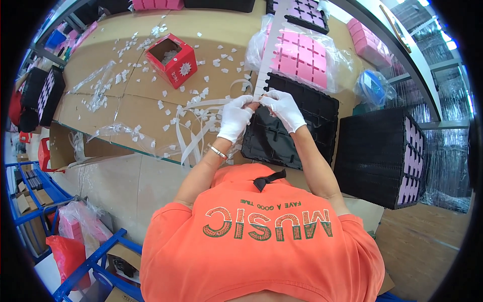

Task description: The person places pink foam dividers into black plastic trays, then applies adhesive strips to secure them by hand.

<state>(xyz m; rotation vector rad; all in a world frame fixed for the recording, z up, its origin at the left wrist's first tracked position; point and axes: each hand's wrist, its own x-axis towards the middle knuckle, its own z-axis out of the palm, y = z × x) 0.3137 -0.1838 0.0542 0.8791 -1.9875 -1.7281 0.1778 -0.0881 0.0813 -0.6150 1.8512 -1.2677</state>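
My left hand (pixel 235 119) and my right hand (pixel 284 111) wear white gloves with bare fingertips. They meet over the left edge of a black plastic tray (pixel 312 128) with a glossy dark panel. Both hands are closed in a pinch, fingertips almost touching. Whatever sits between them is too small to make out. Long whitish strips (pixel 190 146) curl on the table beside my left hand. Beyond my fingers, a long white bar (pixel 269 53) runs away from me, past a pink gridded foam block (pixel 301 58) in clear plastic.
An open red box (pixel 177 63) with pale scraps inside stands on the cardboard-covered table (pixel 136 108), among scattered white bits. A tall stack of black trays (pixel 372 151) rises at the right. Blue-wrapped round item (pixel 373 88) lies behind it. A blue frame rack (pixel 95 259) stands lower left.
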